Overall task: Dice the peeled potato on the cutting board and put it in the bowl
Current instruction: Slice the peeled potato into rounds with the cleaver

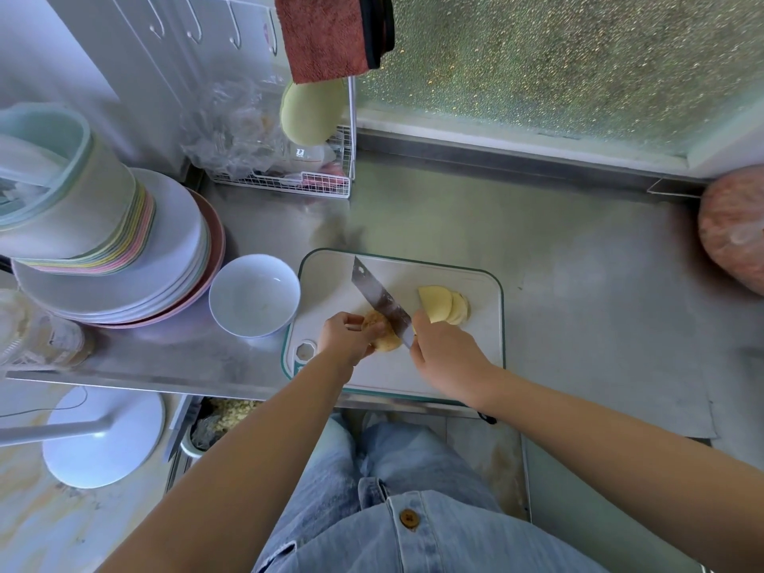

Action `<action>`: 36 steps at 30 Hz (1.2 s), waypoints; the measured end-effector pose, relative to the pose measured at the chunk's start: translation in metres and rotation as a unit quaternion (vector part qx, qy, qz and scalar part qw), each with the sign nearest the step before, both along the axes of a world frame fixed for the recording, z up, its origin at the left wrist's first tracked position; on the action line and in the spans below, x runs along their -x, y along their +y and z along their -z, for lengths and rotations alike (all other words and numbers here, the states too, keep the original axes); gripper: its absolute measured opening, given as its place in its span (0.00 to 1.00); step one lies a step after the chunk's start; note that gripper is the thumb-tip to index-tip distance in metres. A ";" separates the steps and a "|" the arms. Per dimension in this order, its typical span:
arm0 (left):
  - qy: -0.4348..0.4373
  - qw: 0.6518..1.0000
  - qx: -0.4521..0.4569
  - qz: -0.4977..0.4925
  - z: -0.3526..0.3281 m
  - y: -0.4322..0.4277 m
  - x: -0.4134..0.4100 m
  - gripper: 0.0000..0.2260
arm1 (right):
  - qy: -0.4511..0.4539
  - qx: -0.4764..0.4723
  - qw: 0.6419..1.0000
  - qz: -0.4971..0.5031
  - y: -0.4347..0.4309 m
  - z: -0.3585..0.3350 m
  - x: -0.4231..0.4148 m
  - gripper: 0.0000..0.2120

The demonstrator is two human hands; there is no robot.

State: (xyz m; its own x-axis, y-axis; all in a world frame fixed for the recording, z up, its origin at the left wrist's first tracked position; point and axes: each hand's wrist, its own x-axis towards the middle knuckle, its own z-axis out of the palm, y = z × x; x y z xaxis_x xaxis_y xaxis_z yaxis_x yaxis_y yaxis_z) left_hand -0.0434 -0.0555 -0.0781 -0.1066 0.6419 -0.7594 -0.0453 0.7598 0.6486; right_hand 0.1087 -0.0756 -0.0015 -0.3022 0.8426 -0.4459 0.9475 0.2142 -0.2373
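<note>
Potato, on the cutting board, held in the curled left grip. The right grip, just beside it, wraps the knife handle; the blade rests on the potato. Cut slices lie beyond the right grip; the bowl stands left of the board.

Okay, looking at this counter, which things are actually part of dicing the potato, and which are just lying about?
Part of the job: potato, cut slices, knife, cutting board, white bowl.

Just lying about: stack of plates, wire rack, red towel, plastic bag.
</note>
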 end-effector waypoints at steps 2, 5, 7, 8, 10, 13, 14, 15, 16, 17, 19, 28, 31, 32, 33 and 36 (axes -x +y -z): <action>-0.004 1.000 -0.002 -0.004 -0.001 0.000 0.000 0.10 | -0.002 -0.009 1.000 0.002 -0.001 0.005 0.002 0.10; -0.007 1.000 0.002 0.000 -0.002 0.001 0.001 0.10 | -0.012 -0.020 1.000 0.001 -0.005 0.010 0.002 0.11; -0.011 1.000 0.003 -0.001 -0.003 0.001 0.001 0.10 | -0.023 -0.026 0.999 -0.003 -0.008 0.013 0.001 0.11; -0.011 1.000 0.005 0.001 -0.003 0.001 0.002 0.10 | -0.026 -0.029 0.999 0.001 -0.009 0.013 0.001 0.11; -0.010 1.000 0.005 0.005 -0.004 0.000 0.002 0.10 | -0.026 -0.034 0.999 0.012 -0.009 0.012 0.000 0.10; -0.001 1.000 0.002 0.011 -0.005 0.000 0.001 0.12 | -0.012 -0.039 0.999 0.035 -0.007 0.009 -0.003 0.08; 0.001 1.000 0.001 0.011 -0.004 0.000 0.001 0.12 | -0.008 -0.032 0.999 0.043 -0.006 0.008 -0.004 0.10; 0.001 1.000 0.000 0.009 -0.004 -0.001 0.001 0.12 | -0.007 -0.022 0.998 0.051 -0.004 0.007 -0.006 0.13; 0.000 1.000 -0.001 0.009 -0.004 -0.001 0.001 0.12 | -0.008 -0.010 0.998 0.057 -0.002 0.008 -0.007 0.16; -0.003 1.000 -0.002 0.008 -0.003 -0.001 0.001 0.12 | -0.009 -0.001 0.998 0.060 -0.001 0.008 -0.008 0.18; -0.001 1.000 -0.002 0.009 -0.003 -0.001 0.001 0.11 | -0.014 0.008 0.999 0.049 0.000 0.011 -0.007 0.18; -0.009 1.000 0.009 0.012 -0.001 0.002 0.002 0.13 | -0.006 -0.043 0.999 0.025 -0.005 0.030 0.006 0.14; -0.002 1.000 0.013 0.013 0.000 0.003 0.001 0.13 | 0.000 -0.051 0.998 0.035 -0.007 0.040 0.006 0.15; -0.003 1.000 0.014 0.013 0.000 0.003 0.001 0.13 | 0.002 -0.051 0.998 0.037 -0.008 0.043 0.005 0.15; -0.007 1.000 0.015 0.011 0.000 0.003 0.002 0.12 | 0.001 -0.051 0.998 0.039 -0.008 0.045 0.005 0.15; -0.005 1.000 0.012 0.007 0.000 0.003 0.001 0.12 | -0.004 -0.057 0.998 0.042 -0.007 0.051 0.008 0.15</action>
